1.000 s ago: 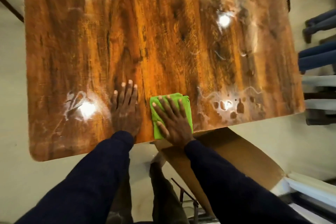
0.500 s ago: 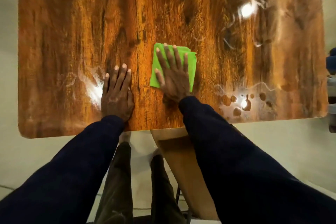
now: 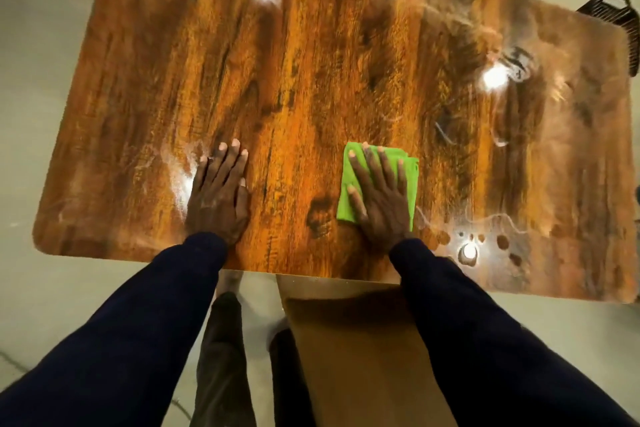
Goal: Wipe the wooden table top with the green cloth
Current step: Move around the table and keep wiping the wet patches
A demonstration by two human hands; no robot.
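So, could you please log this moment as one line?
right hand: pressing green cloth | left hand: flat on wooden table top

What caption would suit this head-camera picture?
Right hand presses a green cloth flat on the wooden table top; left hand rests flat nearby.

Cloth (image 3: 412, 177): lies on the table top (image 3: 311, 62) under the right hand (image 3: 381, 198), showing beyond its fingertips and on both sides. Left hand (image 3: 218, 198): rests flat on the top, well left of the right. Wet patch (image 3: 485, 243): sits just right of the right wrist. Basket (image 3: 613, 10): stands far beyond the right hand, off the top's corner.
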